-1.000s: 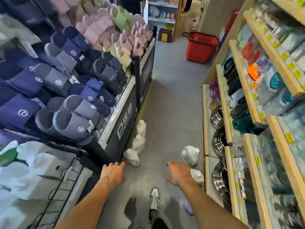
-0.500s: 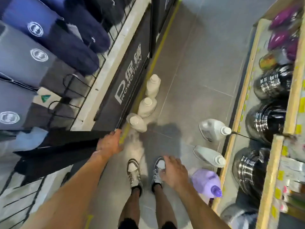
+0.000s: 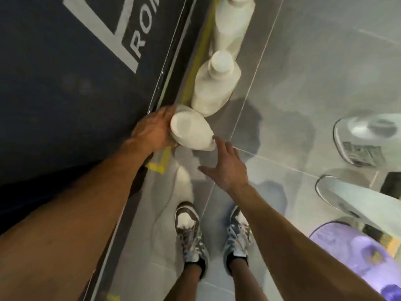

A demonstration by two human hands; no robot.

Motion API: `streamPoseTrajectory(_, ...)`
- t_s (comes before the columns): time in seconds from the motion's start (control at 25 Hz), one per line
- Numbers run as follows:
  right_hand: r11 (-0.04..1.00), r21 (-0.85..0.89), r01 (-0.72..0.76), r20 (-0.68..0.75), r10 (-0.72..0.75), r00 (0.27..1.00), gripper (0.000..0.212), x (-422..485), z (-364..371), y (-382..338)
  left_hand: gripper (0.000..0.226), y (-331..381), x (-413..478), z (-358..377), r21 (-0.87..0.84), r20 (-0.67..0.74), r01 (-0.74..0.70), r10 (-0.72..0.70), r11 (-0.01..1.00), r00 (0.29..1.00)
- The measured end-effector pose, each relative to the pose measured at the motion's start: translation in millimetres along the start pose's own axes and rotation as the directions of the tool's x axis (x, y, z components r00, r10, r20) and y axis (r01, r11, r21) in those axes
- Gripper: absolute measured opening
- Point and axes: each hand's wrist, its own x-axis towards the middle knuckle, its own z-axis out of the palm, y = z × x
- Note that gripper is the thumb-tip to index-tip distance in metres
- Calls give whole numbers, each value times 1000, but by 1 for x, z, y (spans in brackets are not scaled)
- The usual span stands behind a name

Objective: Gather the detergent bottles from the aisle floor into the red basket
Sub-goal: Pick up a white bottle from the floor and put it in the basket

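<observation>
A row of three white detergent bottles stands along the dark display base. My left hand [image 3: 154, 132] holds the nearest white bottle [image 3: 192, 132] on its left side, and the bottle leans toward me. With fingers spread, my right hand [image 3: 225, 165] has a fingertip at that bottle's right edge. Behind it stand a second white bottle [image 3: 213, 88] and a third white bottle [image 3: 232, 25]. On the right are a tipped white bottle [image 3: 366, 140], another white bottle [image 3: 364, 203] and a purple bottle [image 3: 360, 257]. The red basket is out of view.
The dark promotion display base [image 3: 65, 83] runs along the left, with yellow floor tape [image 3: 160, 161] at its foot. My two shoes [image 3: 188, 231] stand on the grey tile floor [image 3: 303, 72] between the two groups of bottles.
I have bent down close to the floor and the view has dropped. My left hand has taken hold of the nearest white bottle, and my right hand has reached forward to it.
</observation>
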Motion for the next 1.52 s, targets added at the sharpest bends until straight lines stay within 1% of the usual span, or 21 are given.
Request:
streamPoseTrajectory(0.12,986,154,61,-87,-48,995,103,40,20,6,106,-8,12,18,-118,-150,-94,76,989,986)
streamPoseTrajectory(0.2,963,239,125,-164,-87,983,97,57,20,15,106,-1,8,35,-200,-201,-116,75,973,977)
streamPoseTrajectory(0.28,960,212,183,-177,-147,973,95,63,8,25,111,7,2,51,-285,-233,-105,37,953,972)
streamPoseTrajectory(0.32,965,169,201,-154,-176,972,96,64,-1,32,114,10,2,62,-293,-265,-115,35,949,964)
streamPoseTrajectory(0.4,976,73,204,-84,-198,977,100,66,-19,47,117,13,5,83,-247,-313,-130,48,960,949)
streamPoseTrajectory(0.52,979,21,202,9,-202,979,99,71,-37,61,111,9,18,103,-235,-290,-139,67,962,955)
streamPoseTrajectory(0.6,978,51,205,5,-205,979,92,71,-40,68,104,5,27,108,-250,-229,-155,97,956,968)
streamPoseTrajectory(0.64,977,66,203,-2,-203,979,93,71,-41,71,101,3,32,108,-255,-205,-151,99,955,974)
streamPoseTrajectory(0.8,972,50,228,17,-229,973,96,74,-43,67,94,3,37,106,-183,-236,-166,120,969,964)
streamPoseTrajectory(0.92,975,24,223,43,-224,974,101,65,-53,61,92,10,27,94,-165,-182,-137,106,977,978)
streamPoseTrajectory(1.04,973,14,230,71,-231,970,100,33,-79,49,89,29,-6,73,-183,-193,-138,102,973,976)
streamPoseTrajectory(1.16,975,23,221,110,-222,969,99,-34,-134,19,90,64,-70,26,-240,-227,-153,98,959,969)
streamPoseTrajectory(1.28,980,-35,197,120,-191,974,98,-119,-214,-37,81,109,-149,-52,-265,-188,-129,80,956,979)
streamPoseTrajectory(1.36,969,-66,238,124,-229,965,98,-171,-262,-78,77,137,-201,-105,-257,-171,-108,64,960,983)
streamPoseTrajectory(1.44,961,-83,263,115,-253,961,99,-233,-316,-126,78,161,-262,-170,-235,-168,-67,28,970,985)
streamPoseTrajectory(1.52,954,-81,290,96,-282,955,97,-297,-365,-175,81,183,-326,-233,-171,-203,-73,38,983,978)
